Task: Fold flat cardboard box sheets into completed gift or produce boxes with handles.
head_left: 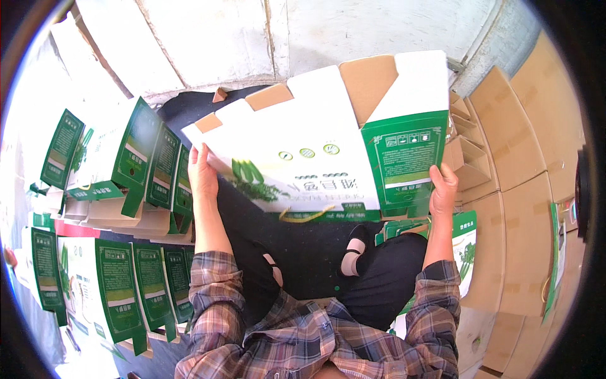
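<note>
I hold a white and green cardboard carton (315,145) in front of me, above my knees. It has leafy vegetable pictures, a green side panel and brown inner flaps standing open at the top. My left hand (202,174) grips its left end. My right hand (443,188) grips the lower right corner by the green panel. A yellow strap handle (307,216) hangs along its lower edge.
Stacks of folded white and green cartons (136,167) lie to my left, with more (120,290) lower left. Flat brown cardboard sheets (517,208) are piled on the right. A pale wall (252,38) stands ahead. My dark trousers and shoes (353,252) are below.
</note>
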Available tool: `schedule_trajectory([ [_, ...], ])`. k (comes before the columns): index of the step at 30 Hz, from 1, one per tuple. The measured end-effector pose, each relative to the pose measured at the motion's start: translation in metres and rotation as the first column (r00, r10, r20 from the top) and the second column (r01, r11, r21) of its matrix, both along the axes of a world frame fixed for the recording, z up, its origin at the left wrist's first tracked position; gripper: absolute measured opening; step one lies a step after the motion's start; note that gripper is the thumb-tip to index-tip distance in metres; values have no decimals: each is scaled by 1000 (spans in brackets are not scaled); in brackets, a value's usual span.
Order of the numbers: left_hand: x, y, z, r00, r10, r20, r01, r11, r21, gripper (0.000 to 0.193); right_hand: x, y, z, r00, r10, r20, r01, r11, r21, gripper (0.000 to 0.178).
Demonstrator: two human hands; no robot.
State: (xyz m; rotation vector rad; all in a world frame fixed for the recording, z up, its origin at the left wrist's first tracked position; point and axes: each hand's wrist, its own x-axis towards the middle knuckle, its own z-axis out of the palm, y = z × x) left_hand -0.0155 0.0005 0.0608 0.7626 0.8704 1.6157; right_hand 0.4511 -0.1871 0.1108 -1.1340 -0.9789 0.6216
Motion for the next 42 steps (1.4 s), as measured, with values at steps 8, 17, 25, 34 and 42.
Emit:
schedule_trajectory([
  [8,1,-20,-5,996,4,-88,-11,996,-84,23,-30,56,-21,939,-204,276,250,958,-143,39],
  [17,34,-41,2,977,-77,-197,63,995,-78,24,-32,72,-44,899,-242,365,406,772,-489,121],
  [25,49,-55,12,974,-158,-164,167,985,40,20,-29,71,-46,986,-119,113,160,859,-486,87],
  [34,51,-57,9,721,-139,-679,304,944,129,23,-23,60,-43,983,82,-165,-148,887,-437,70],
  [42,43,-58,4,461,-158,-874,166,982,-90,32,-20,66,-54,935,227,-273,-326,853,-407,67],
])
